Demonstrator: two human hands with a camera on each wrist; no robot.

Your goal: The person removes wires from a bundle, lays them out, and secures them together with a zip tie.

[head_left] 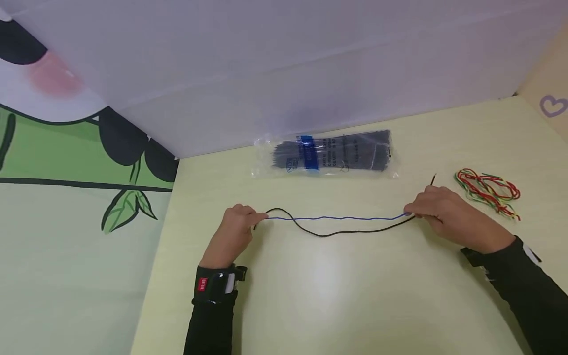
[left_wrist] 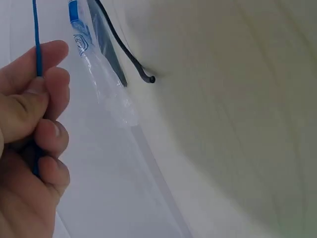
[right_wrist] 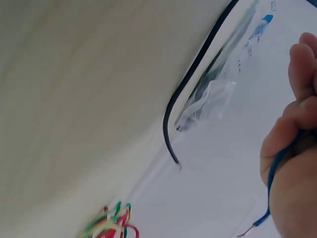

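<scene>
A thin blue wire (head_left: 337, 218) runs nearly straight between the two hands. The left hand (head_left: 232, 234) pinches one part of it between thumb and forefinger; in the left wrist view the blue wire (left_wrist: 37, 54) passes down through the curled fingers. At the other side the right hand (head_left: 457, 222) grips it, and in the right wrist view a stripped tip of the blue wire (right_wrist: 270, 198) sticks out below the palm. A black wire (head_left: 324, 235) lies wavy on the table under the hands. Both its ends are loose, one showing bare copper.
A clear plastic pack of dark zip ties (head_left: 350, 150) lies along the back of the table (head_left: 319, 296), near the white wall. Right of the right hand rests a coiled bundle of red, green and yellow wires (head_left: 488, 192).
</scene>
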